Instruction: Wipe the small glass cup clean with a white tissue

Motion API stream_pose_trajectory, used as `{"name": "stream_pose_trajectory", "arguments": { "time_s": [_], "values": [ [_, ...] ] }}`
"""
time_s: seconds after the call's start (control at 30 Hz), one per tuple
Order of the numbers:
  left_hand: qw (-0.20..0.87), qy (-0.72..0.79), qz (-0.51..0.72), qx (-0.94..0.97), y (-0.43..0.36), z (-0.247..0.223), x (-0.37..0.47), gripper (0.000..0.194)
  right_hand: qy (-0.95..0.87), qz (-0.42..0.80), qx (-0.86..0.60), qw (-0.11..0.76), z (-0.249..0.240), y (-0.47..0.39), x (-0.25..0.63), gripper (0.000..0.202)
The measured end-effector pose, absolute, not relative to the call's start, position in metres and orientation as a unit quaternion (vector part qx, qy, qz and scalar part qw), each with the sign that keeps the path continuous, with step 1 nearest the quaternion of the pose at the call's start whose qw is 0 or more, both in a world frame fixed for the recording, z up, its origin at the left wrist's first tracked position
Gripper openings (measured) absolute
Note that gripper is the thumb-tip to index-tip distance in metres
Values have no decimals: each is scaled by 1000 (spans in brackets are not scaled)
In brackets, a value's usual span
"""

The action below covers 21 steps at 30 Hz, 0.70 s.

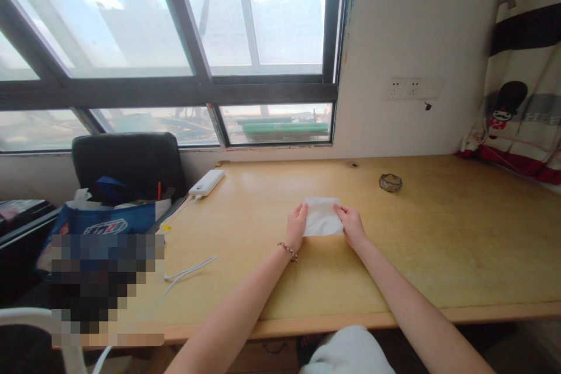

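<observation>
Between my two hands, a white rectangular sheet (323,217), thin and soft like a tissue, is held out over the wooden desk. My left hand (297,225) is closed on its left edge, the thumb lying on the near face. On the opposite edge my right hand (352,224) pinches the sheet in the same way. Slight creases run across it, and its lower edge hangs just above the desk or touches it; I cannot tell which. The fingers behind the sheet are hidden. A bracelet (288,251) circles my left wrist.
On the desk (438,257), a small dark round mesh-like object (390,183) lies to the back right. A white power bank (207,183) with a cable sits at the back left. White cable ends (191,270) lie on the left. Beyond is a black chair (129,158) with a blue bag (114,223).
</observation>
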State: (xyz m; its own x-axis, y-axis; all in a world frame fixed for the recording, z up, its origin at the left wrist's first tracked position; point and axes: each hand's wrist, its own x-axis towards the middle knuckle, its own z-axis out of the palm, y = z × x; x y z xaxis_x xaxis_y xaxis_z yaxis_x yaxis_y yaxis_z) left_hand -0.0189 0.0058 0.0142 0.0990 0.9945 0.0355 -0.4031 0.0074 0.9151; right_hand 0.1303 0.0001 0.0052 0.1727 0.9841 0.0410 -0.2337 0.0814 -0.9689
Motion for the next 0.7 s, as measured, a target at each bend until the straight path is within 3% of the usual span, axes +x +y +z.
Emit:
{"name": "stream_pose_trajectory", "arguments": {
  "time_s": [0.23, 0.47, 0.7],
  "values": [
    [699, 361, 454, 418, -1, 18, -19, 33, -386, 537, -412, 627, 11, 0, 134, 32],
    [674, 383, 454, 439, 0, 19, -20, 31, -372, 650, -375, 547, 20, -4, 132, 27],
    [676, 385, 463, 425, 6, 19, -24, 21, -348, 641, -412, 547, 20, -3, 138, 18]
  ]
}}
